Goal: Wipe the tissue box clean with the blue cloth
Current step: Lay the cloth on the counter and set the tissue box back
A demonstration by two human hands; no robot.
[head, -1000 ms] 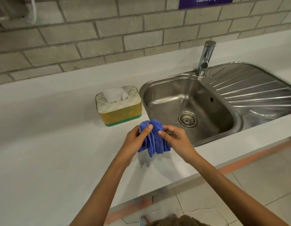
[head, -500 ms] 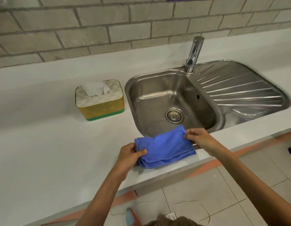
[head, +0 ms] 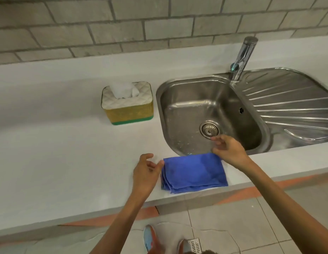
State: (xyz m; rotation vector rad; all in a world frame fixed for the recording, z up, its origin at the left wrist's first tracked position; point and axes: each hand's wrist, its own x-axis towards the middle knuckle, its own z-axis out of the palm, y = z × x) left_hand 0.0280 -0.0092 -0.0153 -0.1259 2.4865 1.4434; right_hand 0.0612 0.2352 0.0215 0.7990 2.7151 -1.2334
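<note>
Head view | folded blue microfibre cloth (head: 194,172) lies on pale bench (head: 58,153), in front of steel sink (head: 179,147) | quilted white-and-gold tissue box (head: 127,102) left of sink | left hand (head: 145,171), right hand (head: 228,149) open, empty, flanking cloth | advice: grip whole fold firmly, steady box.

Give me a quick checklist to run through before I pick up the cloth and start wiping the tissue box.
1. Blue cloth folded flat on the counter: ok.
2. Cloth in hand: not ok. The left hand is open beside its left edge, and the right hand is open at its far right corner.
3. Tissue box upright and in view, left of the sink: ok.
4. Path from cloth to box free of objects: ok.
5. Loose tissue sticking out of the top, which the cloth could snag: not ok.
6. Cloth damp or dry: cannot tell.
</note>
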